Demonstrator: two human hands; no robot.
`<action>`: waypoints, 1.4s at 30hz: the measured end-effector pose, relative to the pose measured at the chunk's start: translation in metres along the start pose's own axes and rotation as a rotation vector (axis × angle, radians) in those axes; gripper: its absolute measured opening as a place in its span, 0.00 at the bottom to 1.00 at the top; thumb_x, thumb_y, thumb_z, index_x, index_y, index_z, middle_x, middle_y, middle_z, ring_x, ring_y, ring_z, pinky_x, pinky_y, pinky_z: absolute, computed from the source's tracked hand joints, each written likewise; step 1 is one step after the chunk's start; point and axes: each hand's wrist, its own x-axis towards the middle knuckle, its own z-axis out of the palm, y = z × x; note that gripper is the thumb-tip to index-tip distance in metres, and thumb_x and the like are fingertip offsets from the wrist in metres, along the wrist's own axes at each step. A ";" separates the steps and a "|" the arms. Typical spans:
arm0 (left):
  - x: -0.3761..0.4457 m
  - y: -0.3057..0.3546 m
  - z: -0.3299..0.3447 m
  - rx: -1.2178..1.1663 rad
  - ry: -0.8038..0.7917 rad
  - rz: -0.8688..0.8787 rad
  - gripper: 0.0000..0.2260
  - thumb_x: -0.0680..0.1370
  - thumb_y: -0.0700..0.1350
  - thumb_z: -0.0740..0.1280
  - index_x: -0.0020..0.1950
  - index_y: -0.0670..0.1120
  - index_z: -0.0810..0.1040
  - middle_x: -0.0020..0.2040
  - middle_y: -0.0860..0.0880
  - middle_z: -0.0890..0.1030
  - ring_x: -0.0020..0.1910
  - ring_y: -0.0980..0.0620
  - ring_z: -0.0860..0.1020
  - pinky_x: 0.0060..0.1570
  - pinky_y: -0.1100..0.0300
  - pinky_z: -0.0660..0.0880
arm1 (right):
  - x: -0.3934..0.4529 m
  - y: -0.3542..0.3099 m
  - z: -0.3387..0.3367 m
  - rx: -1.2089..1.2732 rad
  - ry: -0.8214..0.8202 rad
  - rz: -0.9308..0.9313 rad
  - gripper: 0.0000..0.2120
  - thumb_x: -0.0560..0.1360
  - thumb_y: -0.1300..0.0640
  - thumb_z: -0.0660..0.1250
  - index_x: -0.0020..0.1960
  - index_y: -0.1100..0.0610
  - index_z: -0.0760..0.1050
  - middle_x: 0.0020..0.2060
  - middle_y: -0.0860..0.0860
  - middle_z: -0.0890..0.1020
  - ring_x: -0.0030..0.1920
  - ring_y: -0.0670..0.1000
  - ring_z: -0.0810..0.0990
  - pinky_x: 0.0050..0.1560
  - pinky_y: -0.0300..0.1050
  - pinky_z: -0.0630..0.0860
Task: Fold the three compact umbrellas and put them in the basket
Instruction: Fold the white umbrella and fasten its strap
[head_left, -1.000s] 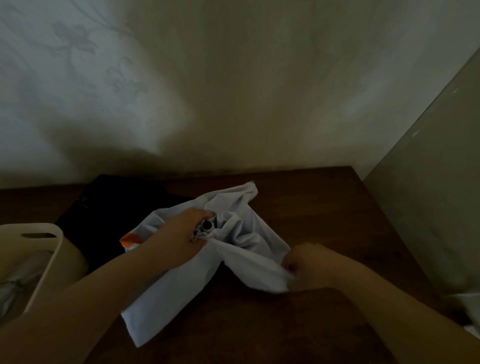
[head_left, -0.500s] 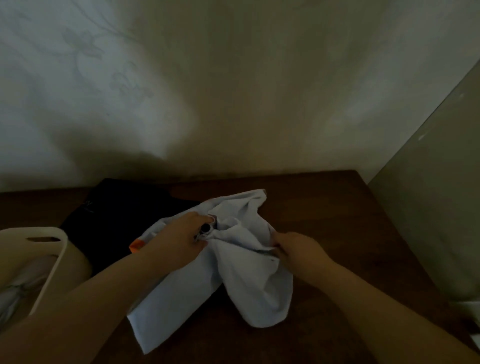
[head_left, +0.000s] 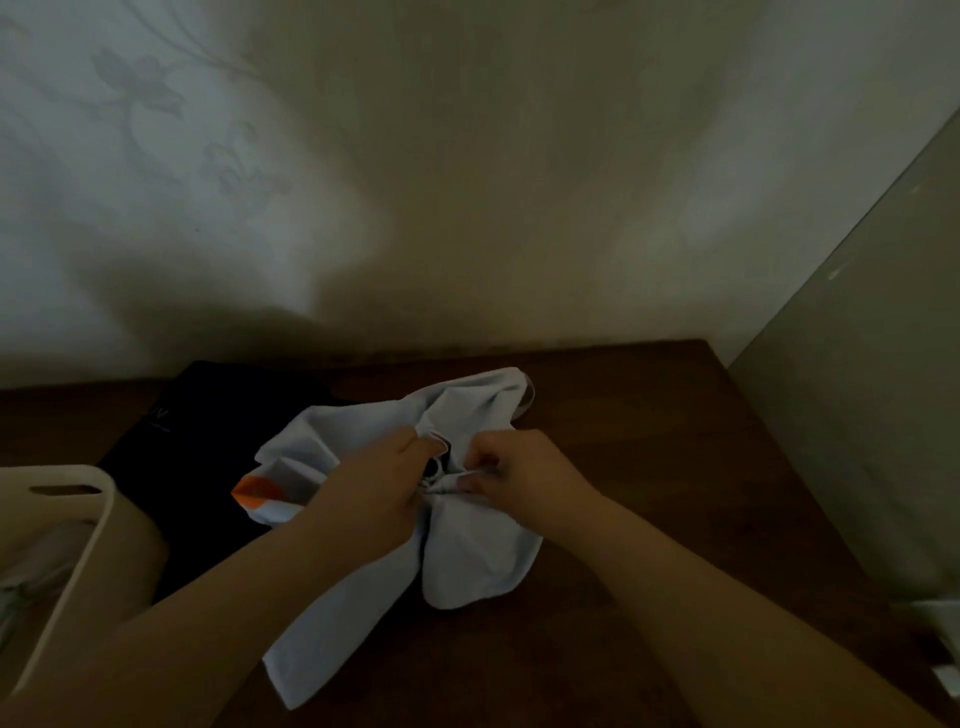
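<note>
A pale blue-white compact umbrella (head_left: 467, 551) with an orange patch lies loose and crumpled on the dark wooden table (head_left: 649, 467). My left hand (head_left: 374, 488) grips its gathered cloth at the middle, around a dark shaft end. My right hand (head_left: 519, 478) pinches a fold of the same cloth right beside it, the two hands almost touching. A black umbrella (head_left: 208, 431) lies behind and to the left, partly under the pale one. The cream basket (head_left: 88, 525) stands at the left edge, with a pale folded umbrella (head_left: 26, 587) dimly seen inside.
A wall runs along the table's far edge. A grey-green panel (head_left: 857, 415) closes off the right side. Something white (head_left: 940, 623) shows at the lower right edge. The scene is dim.
My right hand has come in from the umbrella's right edge to the middle and now pinches cloth next to my left hand. The cloth is drawn more together.
</note>
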 end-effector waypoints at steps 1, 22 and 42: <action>0.000 0.000 -0.001 -0.009 0.003 -0.005 0.20 0.79 0.43 0.59 0.70 0.49 0.62 0.65 0.49 0.70 0.58 0.50 0.73 0.54 0.63 0.68 | -0.002 0.001 0.001 -0.035 0.023 -0.028 0.09 0.77 0.52 0.65 0.47 0.59 0.76 0.41 0.56 0.80 0.39 0.52 0.75 0.38 0.42 0.70; -0.003 0.011 -0.005 0.061 -0.079 0.099 0.21 0.80 0.42 0.56 0.73 0.52 0.62 0.66 0.50 0.67 0.59 0.52 0.71 0.52 0.68 0.63 | 0.013 -0.005 -0.014 -0.105 -0.090 0.210 0.12 0.80 0.53 0.59 0.38 0.51 0.72 0.35 0.51 0.74 0.40 0.51 0.74 0.42 0.43 0.72; 0.003 0.000 -0.007 -0.007 -0.062 -0.004 0.22 0.79 0.42 0.58 0.73 0.52 0.60 0.70 0.50 0.63 0.57 0.52 0.73 0.46 0.71 0.64 | -0.038 0.039 -0.005 0.188 0.214 0.398 0.13 0.77 0.61 0.64 0.58 0.49 0.70 0.58 0.49 0.74 0.49 0.44 0.74 0.45 0.36 0.74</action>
